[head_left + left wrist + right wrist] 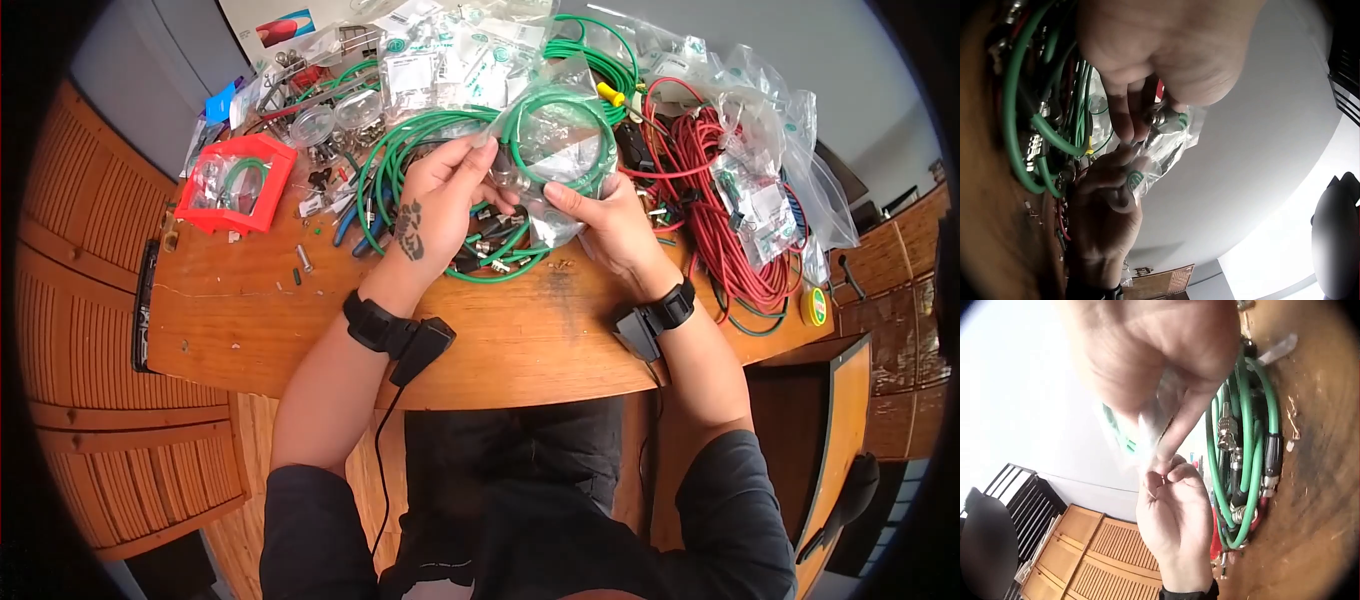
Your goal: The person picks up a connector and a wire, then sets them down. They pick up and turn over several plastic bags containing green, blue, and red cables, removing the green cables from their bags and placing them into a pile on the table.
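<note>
Both hands hold a clear plastic bag (pixel 553 150) with a coiled green cable (pixel 609 142) inside, raised over the table. My left hand (pixel 435 200) pinches the bag's left edge between thumb and fingers. On the opposite side, my right hand (pixel 618 228) grips the lower right part, thumb across the front. In the left wrist view, a metal connector (pixel 1159 119) shows through the plastic near the left fingers. Behind and below the hands lies a loose pile of green cables (pixel 385 150) with metal connectors.
A red tray (pixel 283 160) holding a bagged green cable stands at the left. Red cables (pixel 700 180) are heaped on the right beside clear bags (pixel 775 220). More labelled bags (pixel 430 70) lie at the back. A small yellow-and-green tin (pixel 816 307) sits near the right edge.
</note>
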The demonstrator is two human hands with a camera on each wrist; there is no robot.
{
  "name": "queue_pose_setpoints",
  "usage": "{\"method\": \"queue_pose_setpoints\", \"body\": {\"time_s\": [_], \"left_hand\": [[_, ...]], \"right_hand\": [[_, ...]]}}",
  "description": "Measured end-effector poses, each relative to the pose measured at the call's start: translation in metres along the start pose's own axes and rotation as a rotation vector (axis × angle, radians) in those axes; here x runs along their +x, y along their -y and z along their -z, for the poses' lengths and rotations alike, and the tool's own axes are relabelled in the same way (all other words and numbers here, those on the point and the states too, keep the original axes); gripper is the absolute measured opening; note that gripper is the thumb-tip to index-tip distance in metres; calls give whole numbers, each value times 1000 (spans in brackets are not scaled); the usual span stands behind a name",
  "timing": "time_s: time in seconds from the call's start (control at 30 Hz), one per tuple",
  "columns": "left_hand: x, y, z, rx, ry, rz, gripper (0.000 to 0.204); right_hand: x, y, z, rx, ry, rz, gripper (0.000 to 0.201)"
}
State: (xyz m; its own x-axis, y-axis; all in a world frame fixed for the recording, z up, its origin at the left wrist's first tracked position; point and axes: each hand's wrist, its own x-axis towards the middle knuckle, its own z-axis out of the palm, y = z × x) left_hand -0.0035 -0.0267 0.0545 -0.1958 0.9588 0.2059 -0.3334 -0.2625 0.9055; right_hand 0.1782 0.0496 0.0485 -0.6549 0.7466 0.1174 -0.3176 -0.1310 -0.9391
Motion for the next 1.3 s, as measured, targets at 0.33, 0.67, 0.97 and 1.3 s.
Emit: {"method": "queue_pose_setpoints", "body": {"time_s": [0.33,0.67,0.97,1.3], "left_hand": [[2,6,5,105,-5,-45,29],[1,10,6,76,-5,13,26],[0,11,4,-138,6,62,19],[-9,-6,-10,456,-203,-369,10]], "right_hand": [[-2,-7,-3,255,-28,-67,40],[-3,-11,-2,131,-17,-9,48],[-4,-9,0,-140,-12,42,46],[-3,-7,1,-123,-47,6,45]]}}
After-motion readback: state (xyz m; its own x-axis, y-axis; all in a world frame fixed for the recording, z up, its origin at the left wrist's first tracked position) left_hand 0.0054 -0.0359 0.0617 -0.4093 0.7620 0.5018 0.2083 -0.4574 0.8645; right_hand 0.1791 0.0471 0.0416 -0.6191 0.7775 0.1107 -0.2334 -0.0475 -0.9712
